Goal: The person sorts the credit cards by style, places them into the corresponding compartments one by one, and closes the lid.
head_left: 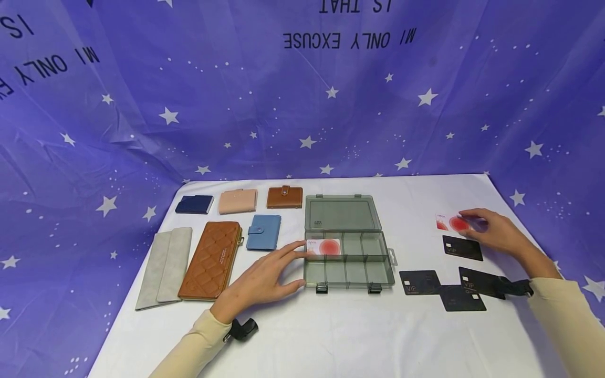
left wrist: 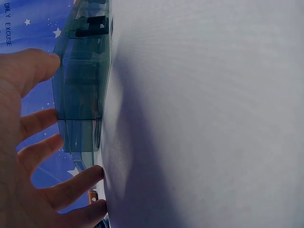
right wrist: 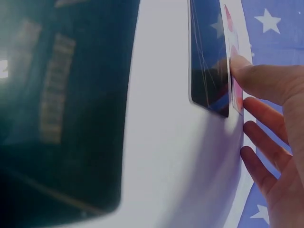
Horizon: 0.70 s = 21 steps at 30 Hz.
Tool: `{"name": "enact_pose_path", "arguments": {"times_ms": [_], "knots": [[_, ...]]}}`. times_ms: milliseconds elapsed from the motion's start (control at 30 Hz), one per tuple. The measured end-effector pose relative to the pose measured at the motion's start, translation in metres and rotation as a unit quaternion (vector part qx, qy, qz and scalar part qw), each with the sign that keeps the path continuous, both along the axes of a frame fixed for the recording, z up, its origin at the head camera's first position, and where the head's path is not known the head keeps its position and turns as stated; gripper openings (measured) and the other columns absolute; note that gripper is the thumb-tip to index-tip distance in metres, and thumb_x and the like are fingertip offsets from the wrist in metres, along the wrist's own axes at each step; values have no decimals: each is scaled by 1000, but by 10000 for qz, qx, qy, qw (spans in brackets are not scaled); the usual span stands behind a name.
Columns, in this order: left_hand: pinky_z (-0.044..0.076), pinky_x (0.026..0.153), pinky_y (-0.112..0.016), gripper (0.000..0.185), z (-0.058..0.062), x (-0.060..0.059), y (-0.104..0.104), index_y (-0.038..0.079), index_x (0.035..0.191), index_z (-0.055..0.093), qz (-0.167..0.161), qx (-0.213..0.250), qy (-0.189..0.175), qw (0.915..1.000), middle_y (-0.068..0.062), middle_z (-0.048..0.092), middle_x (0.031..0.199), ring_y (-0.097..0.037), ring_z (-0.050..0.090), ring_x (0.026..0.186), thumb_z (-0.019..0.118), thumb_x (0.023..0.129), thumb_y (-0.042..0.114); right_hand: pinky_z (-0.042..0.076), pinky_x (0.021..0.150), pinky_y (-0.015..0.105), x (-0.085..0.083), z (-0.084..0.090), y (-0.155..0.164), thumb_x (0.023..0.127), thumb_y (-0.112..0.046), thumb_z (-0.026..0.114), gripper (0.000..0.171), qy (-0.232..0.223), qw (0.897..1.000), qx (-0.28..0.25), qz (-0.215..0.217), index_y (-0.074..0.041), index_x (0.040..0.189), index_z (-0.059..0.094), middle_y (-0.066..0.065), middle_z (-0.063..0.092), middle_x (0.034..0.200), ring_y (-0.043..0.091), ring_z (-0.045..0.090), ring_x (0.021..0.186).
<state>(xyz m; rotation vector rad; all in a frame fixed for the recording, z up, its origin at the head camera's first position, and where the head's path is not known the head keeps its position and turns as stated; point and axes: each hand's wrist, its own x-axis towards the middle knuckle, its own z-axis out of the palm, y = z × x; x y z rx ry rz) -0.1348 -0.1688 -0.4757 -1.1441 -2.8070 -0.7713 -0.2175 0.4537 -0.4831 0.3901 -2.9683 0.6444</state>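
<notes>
1. Tablecloth point(head_left: 331, 336), white, covers the table in front of a blue starry backdrop point(head_left: 302, 105).
2. Organizer box point(head_left: 348, 257), smoky clear plastic with its lid folded back, sits at the table's middle; its compartments run in two rows.
3. Wallets lie to the box's left: a grey long one point(head_left: 164, 266), a quilted brown one point(head_left: 211, 260), a blue snap one point(head_left: 263, 231), and behind them a navy one point(head_left: 194, 204), a pink one point(head_left: 237, 201) and a brown snap one point(head_left: 284, 197).
4. Left hand point(head_left: 264, 281) rests at the box's left end, fingers spread and nearly straight, fingertips touching a white card with a red spot point(head_left: 323, 247) that lies over the back-left compartment.
5. Right hand point(head_left: 496, 233) is at the table's far right, fingers slightly apart and gently bent, fingertips point(right wrist: 247, 71) pressing a second white-and-red card point(head_left: 451, 222) on the cloth.
6. Black VIP cards lie near that hand: one point(head_left: 462, 248) just beside the red card, three more point(head_left: 420, 282) point(head_left: 462, 297) point(head_left: 482, 282) overlapping nearer the table's front.
</notes>
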Motion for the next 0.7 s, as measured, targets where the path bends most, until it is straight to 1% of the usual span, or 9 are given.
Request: {"name": "enact_pose_path", "arguments": {"times_ms": [67, 167, 333, 433, 567, 633, 700], "knots": [[51, 114, -52, 60, 0, 0, 0, 25, 154, 58, 2, -7, 21, 10000, 1, 42, 170, -29, 54, 147, 75, 100, 45, 45, 98, 72, 0, 0, 2, 88, -17, 90, 57, -57, 10000, 16, -16, 4, 136, 67, 36, 63, 136, 56, 59, 122], [51, 113, -52, 60, 0, 0, 0, 24, 154, 59, -6, 17, 61, 10000, 0, 43, 169, -29, 54, 146, 75, 100, 44, 47, 97, 67, -1, 2, 3, 85, -15, 91, 58, -40, 10000, 28, 39, 5, 134, 68, 36, 65, 133, 54, 60, 120], [51, 113, -51, 59, 0, 0, -1, 24, 153, 59, -16, 34, 71, 10000, 0, 43, 169, -29, 54, 147, 76, 100, 44, 45, 95, 69, -3, 5, 2, 82, -13, 93, 59, -43, 9995, 23, 297, 11, 131, 69, 37, 68, 124, 54, 61, 113], [51, 113, -51, 60, 0, 1, -1, 23, 154, 59, -15, 17, 38, 10000, 0, 43, 169, -28, 54, 147, 75, 100, 44, 45, 94, 66, -3, 6, 2, 80, -12, 94, 57, 10, 9995, 80, 317, 11, 126, 71, 35, 70, 117, 51, 61, 109], [51, 113, -52, 60, 0, 1, -1, 22, 154, 59, -9, 27, 35, 10000, 0, 43, 169, -29, 54, 146, 75, 100, 44, 46, 85, 55, -1, 7, 4, 78, -12, 96, 55, 203, 9994, 145, 245, 6, 124, 72, 30, 71, 111, 46, 62, 102], [51, 113, -52, 60, 0, 1, -1, 22, 154, 59, -6, 26, 37, 10000, 0, 43, 170, -29, 54, 146, 75, 100, 44, 48, 78, 48, 1, 7, 5, 78, -13, 96, 55, 348, 9990, 211, 171, 1, 126, 72, 26, 72, 106, 41, 63, 96], [51, 113, -52, 60, 0, 0, -1, 22, 154, 59, -10, 14, 41, 10000, 1, 42, 170, -29, 54, 146, 75, 100, 44, 49, 71, 42, 4, 7, 6, 82, -12, 94, 51, 479, 9985, 227, 105, -5, 127, 72, 20, 73, 100, 34, 65, 88]]}}
